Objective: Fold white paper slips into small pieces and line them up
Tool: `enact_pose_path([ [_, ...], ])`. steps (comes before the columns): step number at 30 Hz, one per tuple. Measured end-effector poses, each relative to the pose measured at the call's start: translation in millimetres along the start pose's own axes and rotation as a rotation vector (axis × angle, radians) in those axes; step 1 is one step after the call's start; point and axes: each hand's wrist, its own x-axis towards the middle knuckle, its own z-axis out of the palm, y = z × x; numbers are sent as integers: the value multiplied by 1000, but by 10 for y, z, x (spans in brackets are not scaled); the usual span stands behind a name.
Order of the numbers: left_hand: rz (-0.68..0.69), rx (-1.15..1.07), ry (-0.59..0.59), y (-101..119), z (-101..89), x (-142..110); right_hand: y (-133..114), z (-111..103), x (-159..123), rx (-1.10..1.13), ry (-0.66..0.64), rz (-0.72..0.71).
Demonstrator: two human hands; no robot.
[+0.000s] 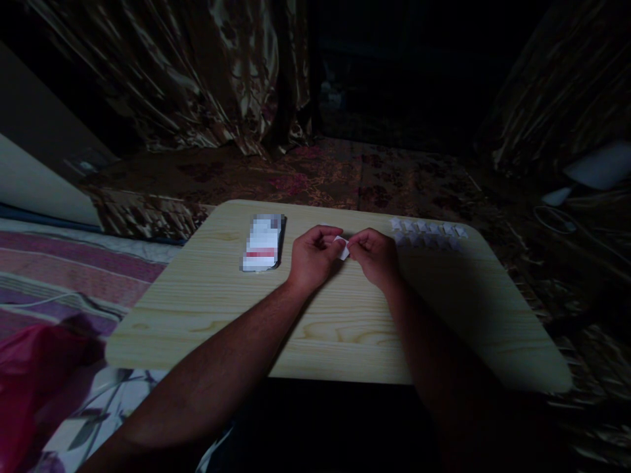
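Above the middle of a pale wooden table [345, 328], my two hands meet over a small folded piece of white paper [342, 248]. My left hand [315, 253] pinches its left side between thumb and fingers. From the right, my right hand [373, 255] grips the other edge with closed fingertips. Part of the paper is hidden behind the fingers. Beyond my right hand, several small folded white paper pieces [428, 228] lie in two rows near the table's far right corner.
A phone-like object [263, 243] with a blurred surface lies left of my hands. Striped bedding [73, 263] and a red-pink cloth or bag [39, 387] are at the left. Patterned curtains [246, 72] hang behind. A pale object with a cable [557, 220] is at the right.
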Motion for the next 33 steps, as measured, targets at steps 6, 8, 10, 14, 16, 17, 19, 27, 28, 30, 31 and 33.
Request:
enact_pose_path([
  [6, -141, -135, -66, -72, -13, 39, 23, -3, -1, -4, -11, -5],
  [8, -159, -190, -83, -94, -18, 48, 31, -3, 1, -10, -21, -7],
  [10, -162, -215, -81, -102, -22, 51, 34, -3, 3, -21, -24, -8],
  [14, -165, -241, -57, -95, -22, 47, 34, -3, 0, -34, -34, -27],
  [16, -167, -248, -46, -94, -18, 43, 33, -1, -4, -36, -34, -28],
  [17, -169, -253, -42, -96, -16, 41, 34, 0, -6, -37, -33, -27],
  [19, -172, -267, -37, -101, -13, 39, 35, 3, -10, -38, -34, -24],
  [27, -147, -259, -20, -105, -9, 34, 20, 4, -23, -15, -31, -28],
  [28, -145, -252, -19, -101, -9, 33, 21, 7, -23, -13, -29, -26],
  [30, -143, -240, -15, -92, -10, 33, 28, 15, -23, -6, -25, -22],
  [31, -142, -236, -11, -88, -11, 34, 34, 19, -22, -1, -21, -23],
  [33, -130, -217, -3, -86, -14, 37, 46, 23, -19, 5, -22, -30],
])
